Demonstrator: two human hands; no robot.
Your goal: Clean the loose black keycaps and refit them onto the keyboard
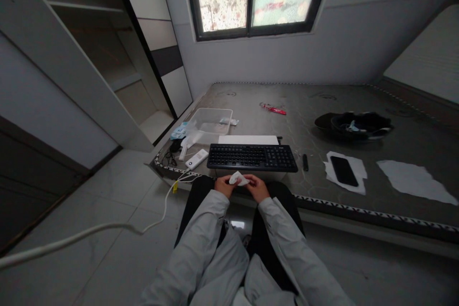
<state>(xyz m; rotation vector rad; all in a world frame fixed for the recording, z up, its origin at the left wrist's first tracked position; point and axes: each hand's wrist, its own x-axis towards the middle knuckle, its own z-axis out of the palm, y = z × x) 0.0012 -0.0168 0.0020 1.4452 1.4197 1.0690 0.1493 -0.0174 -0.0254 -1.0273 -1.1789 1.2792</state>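
Observation:
Between my two hands is a small crumpled white tissue (238, 179), held just in front of the mattress edge and above my knees. My left hand (224, 186) is closed on its left side. On the other side, the fingers of my right hand (257, 188) pinch it. Directly beyond my hands lies a black keyboard (252, 157), with a flat white panel (248, 140) behind it. A small dark stick-like object (305, 162) rests right of the keyboard.
A white power strip (197, 158) with a cable (165, 201) lies left, near a clear plastic bin (211, 122). To the right are a phone (344, 171) on white paper, another paper sheet (416, 180) and a dark cap (358, 126). A red packet (275, 109) lies farther back.

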